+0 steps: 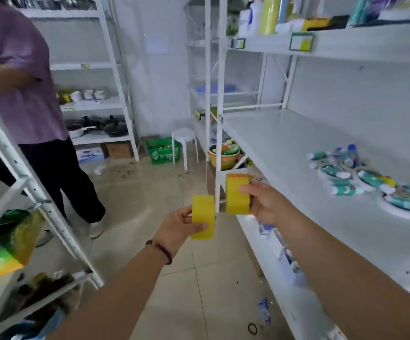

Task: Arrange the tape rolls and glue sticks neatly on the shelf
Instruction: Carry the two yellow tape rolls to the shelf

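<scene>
Currently gripping one yellow tape roll (pixel 203 217) in the left hand (pixel 174 233), thumb across the near face and fingers curled behind, roll turned on edge so the band faces the camera. Holding a second yellow tape roll (pixel 237 194) in the right hand (pixel 266 202), fingers wrapped round the outer band, with what looks like another roll stacked just behind it, though hard telling for sure. Keeping both rolls level and just beside each other, not quite touching, out over the floor and short of the shelf's front post; probably being compared or paired up before being set down together.

Lying well to the right of the right hand, and farther back: the white shelf (pixel 297 153), wide and bare near its front edge, likely the spot meant for a tidy row. Sitting farther right still, a loose heap of glue sticks (pixel 341 185) and other small packaged items, scattered and overlapping, not yet lined up.

Standing far off to the left of the left hand, another person in a purple shirt (pixel 15 82), beside a separate rack.

Judging the work as barely begun: rolls in hand, sticks unsorted.
</scene>
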